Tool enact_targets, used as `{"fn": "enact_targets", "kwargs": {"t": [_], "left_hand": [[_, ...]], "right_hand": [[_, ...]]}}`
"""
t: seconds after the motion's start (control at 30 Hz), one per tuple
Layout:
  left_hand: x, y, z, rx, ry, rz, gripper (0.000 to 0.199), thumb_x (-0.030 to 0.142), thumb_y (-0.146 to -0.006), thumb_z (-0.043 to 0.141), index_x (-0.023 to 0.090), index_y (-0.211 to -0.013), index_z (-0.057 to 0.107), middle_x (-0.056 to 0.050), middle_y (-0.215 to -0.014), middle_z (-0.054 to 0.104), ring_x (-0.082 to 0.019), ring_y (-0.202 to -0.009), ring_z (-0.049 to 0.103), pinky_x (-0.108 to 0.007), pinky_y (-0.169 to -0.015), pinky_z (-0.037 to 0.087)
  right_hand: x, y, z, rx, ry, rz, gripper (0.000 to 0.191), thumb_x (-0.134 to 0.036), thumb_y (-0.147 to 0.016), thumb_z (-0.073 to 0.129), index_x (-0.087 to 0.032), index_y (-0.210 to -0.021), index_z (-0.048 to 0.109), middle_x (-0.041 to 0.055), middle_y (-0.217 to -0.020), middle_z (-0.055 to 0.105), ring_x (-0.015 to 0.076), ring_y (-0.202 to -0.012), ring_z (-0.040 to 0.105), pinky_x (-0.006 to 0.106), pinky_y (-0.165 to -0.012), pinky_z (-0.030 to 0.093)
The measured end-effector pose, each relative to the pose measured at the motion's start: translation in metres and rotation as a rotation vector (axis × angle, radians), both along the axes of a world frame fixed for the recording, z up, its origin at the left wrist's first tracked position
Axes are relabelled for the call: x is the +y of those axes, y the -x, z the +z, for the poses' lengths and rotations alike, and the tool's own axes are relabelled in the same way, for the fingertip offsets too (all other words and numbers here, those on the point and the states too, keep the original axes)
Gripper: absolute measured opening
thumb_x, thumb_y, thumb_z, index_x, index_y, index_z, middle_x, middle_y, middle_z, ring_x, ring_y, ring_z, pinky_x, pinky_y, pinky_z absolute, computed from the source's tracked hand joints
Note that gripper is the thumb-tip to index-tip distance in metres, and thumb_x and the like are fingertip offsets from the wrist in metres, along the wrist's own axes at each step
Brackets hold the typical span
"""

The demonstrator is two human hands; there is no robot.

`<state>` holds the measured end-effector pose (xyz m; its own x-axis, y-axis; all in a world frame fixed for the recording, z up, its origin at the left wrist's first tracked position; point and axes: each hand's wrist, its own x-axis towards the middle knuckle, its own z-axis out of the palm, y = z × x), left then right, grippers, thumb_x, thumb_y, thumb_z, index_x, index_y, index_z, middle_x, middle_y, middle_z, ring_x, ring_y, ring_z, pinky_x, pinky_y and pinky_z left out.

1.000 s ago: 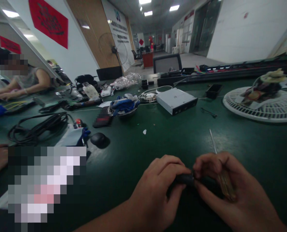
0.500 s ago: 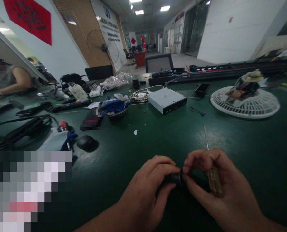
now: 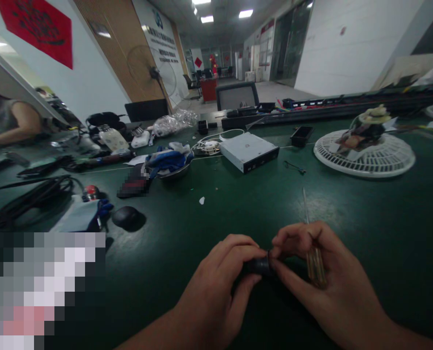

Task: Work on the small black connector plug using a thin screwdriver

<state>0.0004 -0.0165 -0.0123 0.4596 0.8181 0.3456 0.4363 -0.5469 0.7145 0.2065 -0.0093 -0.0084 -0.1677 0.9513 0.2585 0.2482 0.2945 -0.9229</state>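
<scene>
A small dark cylindrical part [image 3: 259, 266] lies between my two hands at the front of the table. My left hand [image 3: 223, 279] is closed round its left side, with fingers over the top and the thumb below. My right hand [image 3: 321, 272] pinches the part's right end between thumb and fingertips. Tucked in that same hand is a screwdriver [image 3: 316, 267] with a clear amber handle, its thin shaft pointing up and away from me. What the part is, and the detail at its right end, I cannot make out.
Beyond my hands lie a grey optical drive [image 3: 251, 149], a white fan grille [image 3: 364, 160] with a motor on it, and a black tray [image 3: 302, 136]. At left are a black mouse [image 3: 127, 218], a bowl [image 3: 172, 172] with blue cloth, and cables [image 3: 30, 199]. A person [image 3: 14, 119] sits far left.
The whole view has shifted slightly. Both hands keep their hold on the dark part, and the screwdriver stays in my right hand, its handle a little more upright.
</scene>
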Motion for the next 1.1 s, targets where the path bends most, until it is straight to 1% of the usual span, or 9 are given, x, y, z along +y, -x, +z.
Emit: {"fn": "enact_targets", "kwargs": {"t": [0.23, 0.4, 0.47, 0.57, 0.63, 0.73, 0.9, 1.0, 1.1], "left_hand": [[0.0009, 0.0010, 0.0001, -0.024, 0.011, 0.047, 0.041, 0.000, -0.089, 0.057, 0.026, -0.121, 0.054, -0.004, -0.118, 0.059, -0.018, -0.108, 0.059, -0.034, -0.093, 0.051], [0.0030, 0.0011, 0.0007, -0.074, 0.029, 0.097, 0.041, -0.001, -0.089, 0.056, 0.026, -0.119, 0.053, -0.003, -0.118, 0.059, -0.017, -0.109, 0.059, -0.032, -0.094, 0.051], [0.0036, 0.0009, 0.0005, -0.080, 0.025, 0.076, 0.040, 0.000, -0.088, 0.058, 0.025, -0.119, 0.054, -0.004, -0.117, 0.060, -0.017, -0.108, 0.060, -0.032, -0.093, 0.052], [0.0035, 0.0005, 0.0004, -0.070, -0.007, -0.022, 0.040, 0.000, -0.088, 0.058, 0.023, -0.119, 0.055, -0.004, -0.115, 0.061, -0.016, -0.106, 0.061, -0.030, -0.092, 0.053], [0.0030, 0.0002, 0.0004, -0.056, -0.026, -0.064, 0.039, -0.001, -0.089, 0.057, 0.023, -0.119, 0.056, -0.004, -0.114, 0.062, -0.016, -0.106, 0.062, -0.029, -0.092, 0.053], [0.0018, -0.0003, 0.0004, -0.066, -0.035, -0.052, 0.038, -0.002, -0.089, 0.056, 0.022, -0.118, 0.057, -0.005, -0.114, 0.063, -0.015, -0.106, 0.062, -0.027, -0.092, 0.053], [0.0006, -0.0015, -0.0007, -0.070, -0.061, -0.012, 0.039, -0.003, -0.088, 0.057, 0.022, -0.118, 0.057, -0.005, -0.115, 0.062, -0.016, -0.105, 0.062, -0.029, -0.091, 0.054], [0.0013, -0.0020, -0.0006, -0.070, -0.069, -0.003, 0.040, -0.004, -0.087, 0.056, 0.022, -0.117, 0.058, -0.006, -0.112, 0.062, -0.017, -0.101, 0.063, -0.031, -0.086, 0.055], [0.0018, -0.0016, -0.0003, -0.067, -0.074, -0.014, 0.040, -0.005, -0.085, 0.055, 0.021, -0.115, 0.060, -0.006, -0.109, 0.063, -0.017, -0.098, 0.063, -0.031, -0.083, 0.056]], "right_hand": [[0.0014, 0.0017, 0.0011, 0.037, 0.046, 0.032, 0.031, -0.012, -0.087, 0.066, -0.027, -0.089, 0.038, -0.0011, -0.103, 0.065, 0.0133, -0.088, 0.073, 0.027, -0.079, 0.062], [0.0022, 0.0036, -0.0001, 0.064, 0.053, 0.068, 0.030, -0.010, -0.087, 0.063, -0.027, -0.090, 0.038, -0.0012, -0.103, 0.064, 0.0144, -0.093, 0.072, 0.029, -0.084, 0.061], [0.0022, 0.0029, -0.0014, 0.037, 0.031, 0.057, 0.030, -0.010, -0.086, 0.062, -0.027, -0.089, 0.038, -0.0023, -0.100, 0.064, 0.0139, -0.091, 0.070, 0.029, -0.081, 0.060], [0.0024, 0.0010, -0.0027, -0.001, 0.011, 0.019, 0.032, -0.008, -0.083, 0.063, -0.027, -0.087, 0.038, -0.0047, -0.095, 0.062, 0.0122, -0.085, 0.066, 0.027, -0.076, 0.056], [0.0027, 0.0002, -0.0025, -0.020, 0.032, 0.013, 0.033, -0.008, -0.081, 0.064, -0.027, -0.087, 0.038, -0.0046, -0.096, 0.061, 0.0123, -0.086, 0.064, 0.027, -0.076, 0.055], [0.0031, 0.0010, -0.0014, -0.023, 0.090, 0.034, 0.032, -0.010, -0.082, 0.064, -0.027, -0.088, 0.039, -0.0034, -0.099, 0.061, 0.0129, -0.089, 0.064, 0.027, -0.079, 0.055], [0.0026, 0.0041, -0.0003, 0.071, 0.170, 0.168, 0.027, -0.012, -0.088, 0.060, -0.028, -0.094, 0.040, -0.0017, -0.102, 0.062, 0.0157, -0.094, 0.066, 0.029, -0.078, 0.058], [0.0030, 0.0044, 0.0001, 0.075, 0.179, 0.206, 0.026, -0.011, -0.087, 0.059, -0.028, -0.093, 0.041, -0.0019, -0.099, 0.064, 0.0166, -0.090, 0.067, 0.031, -0.075, 0.058], [0.0035, 0.0042, 0.0003, -0.006, 0.180, 0.198, 0.029, -0.008, -0.083, 0.061, -0.027, -0.090, 0.041, -0.0024, -0.096, 0.065, 0.0162, -0.085, 0.068, 0.030, -0.072, 0.057]]}}
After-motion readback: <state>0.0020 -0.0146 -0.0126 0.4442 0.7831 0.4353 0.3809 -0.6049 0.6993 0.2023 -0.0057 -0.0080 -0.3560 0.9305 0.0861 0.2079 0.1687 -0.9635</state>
